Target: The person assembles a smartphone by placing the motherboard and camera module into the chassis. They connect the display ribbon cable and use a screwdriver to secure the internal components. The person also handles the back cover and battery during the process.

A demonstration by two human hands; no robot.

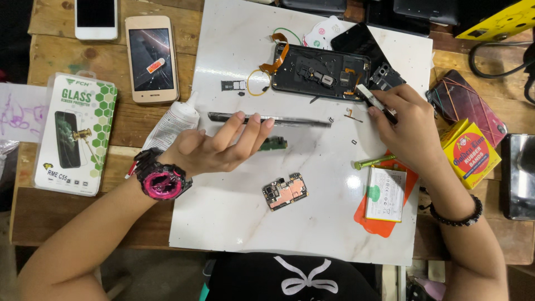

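Opened phone (322, 71) lies at the top of our white board (223, 212); our right hand (404, 125) pinches a small tool (374, 101) beside it. Left hand (223, 146) hovers open and empty, so we'd best steady the frame and keep the tool shallow.

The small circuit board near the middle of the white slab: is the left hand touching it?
Apart. In the head view, the left hand hovers palm-up above the white slab, and bare slab surface shows plainly between the hand and the small circuit board lying below it.
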